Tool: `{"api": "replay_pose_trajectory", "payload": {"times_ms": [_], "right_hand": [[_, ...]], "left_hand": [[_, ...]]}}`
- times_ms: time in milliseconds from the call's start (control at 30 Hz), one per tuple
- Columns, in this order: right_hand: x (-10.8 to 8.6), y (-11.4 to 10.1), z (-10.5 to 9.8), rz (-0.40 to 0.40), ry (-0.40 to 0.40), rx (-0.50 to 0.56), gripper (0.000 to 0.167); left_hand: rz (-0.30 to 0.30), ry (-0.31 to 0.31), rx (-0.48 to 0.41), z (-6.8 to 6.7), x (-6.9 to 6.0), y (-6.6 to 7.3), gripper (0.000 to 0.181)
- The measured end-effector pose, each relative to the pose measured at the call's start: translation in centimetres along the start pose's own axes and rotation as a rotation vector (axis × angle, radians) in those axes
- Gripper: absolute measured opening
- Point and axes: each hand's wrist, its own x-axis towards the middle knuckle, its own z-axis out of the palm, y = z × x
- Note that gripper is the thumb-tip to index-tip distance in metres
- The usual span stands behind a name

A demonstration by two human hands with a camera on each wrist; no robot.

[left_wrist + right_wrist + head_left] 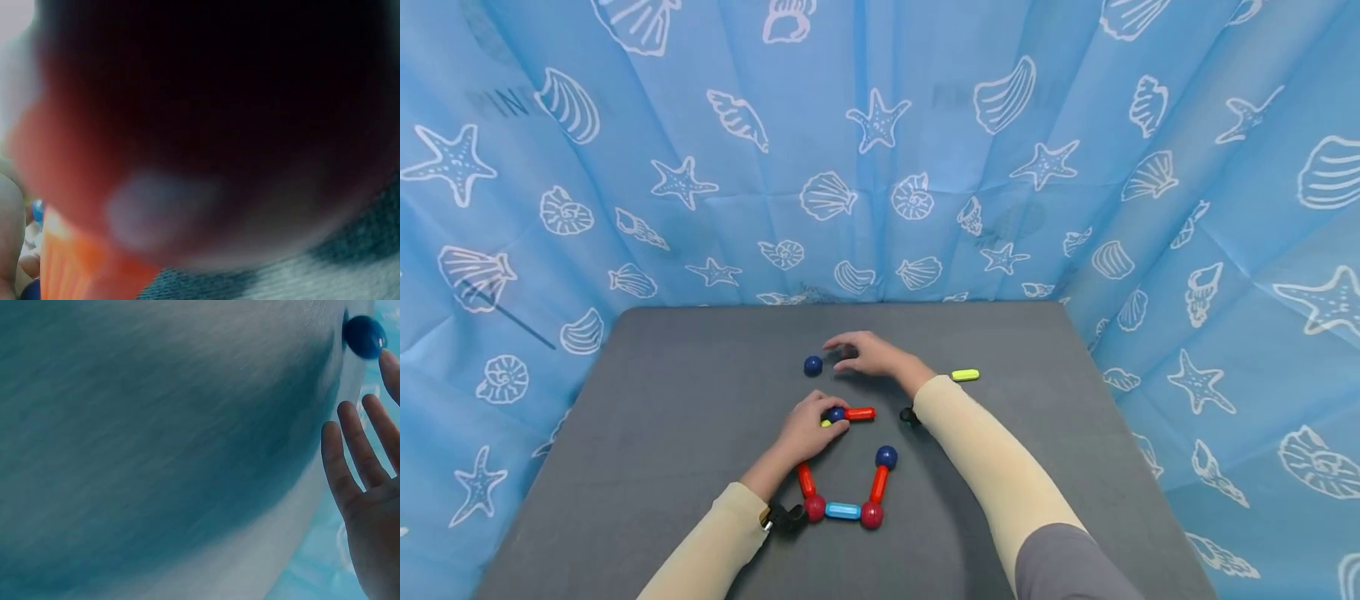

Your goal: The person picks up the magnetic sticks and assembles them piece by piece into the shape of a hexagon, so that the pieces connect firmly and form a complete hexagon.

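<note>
In the head view my left hand [808, 427] has thumb and fingers around a dark blue ball [837, 414]. A red rod [861, 413] sticks out rightward from that ball, and the end of a yellow-green rod [826, 423] peeks out by the thumb. My right hand [871, 353] is farther back, fingers spread. A dark red ball [849, 352] shows between its fingers, and it is unclear whether they touch it. Just left of the fingertips lies another blue ball [813, 366], which the right wrist view also has at upper right.
Nearer me, a U-shaped chain has a left red rod [806, 479], red ball [815, 507], light blue rod [842, 510], second red ball [872, 514], right red rod [879, 483] and blue ball [886, 457]. Behind my right forearm lies a yellow-green rod [966, 375].
</note>
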Motion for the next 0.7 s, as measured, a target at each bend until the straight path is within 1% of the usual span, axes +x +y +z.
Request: {"api": "replay_pose_trajectory", "payload": {"times_ms": [133, 233, 300, 367, 433, 500, 600, 700], "right_hand": [[1.6, -1.2, 0.5, -0.054, -0.079, -0.07, 0.052], [2.3, -1.7, 0.8, -0.112, -0.142, -0.125, 0.056], [2.5, -1.9, 0.9, -0.134, -0.18, -0.16, 0.055], [2.4, -2.0, 0.9, -0.131, -0.197, -0.197, 0.048], [2.2, -2.0, 0.8, -0.111, -0.193, -0.224, 0.039], [1.8, -1.8, 0.6, -0.08, -0.172, -0.224, 0.034], [1.0, -1.3, 0.4, -0.01, -0.133, -0.219, 0.038], [0.0, -0.7, 0.3, 0.023, -0.089, -0.188, 0.043]], "left_hand": [[0.008, 0.017, 0.005, 0.2, 0.0, -0.1, 0.024], [0.021, 0.023, 0.005, 0.2, 0.0, -0.2, 0.024], [0.035, 0.022, 0.008, 0.3, 0.0, -0.2, 0.024], [0.043, 0.02, 0.007, 0.3, 0.0, -0.2, 0.024], [0.045, 0.023, 0.002, 0.3, 0.0, -0.2, 0.024], [0.039, 0.027, -0.004, 0.3, 0.0, -0.2, 0.023], [0.029, 0.031, 0.0, 0.4, 0.1, -0.2, 0.024], [0.015, 0.021, 0.007, 0.3, 0.1, -0.2, 0.024]]}}
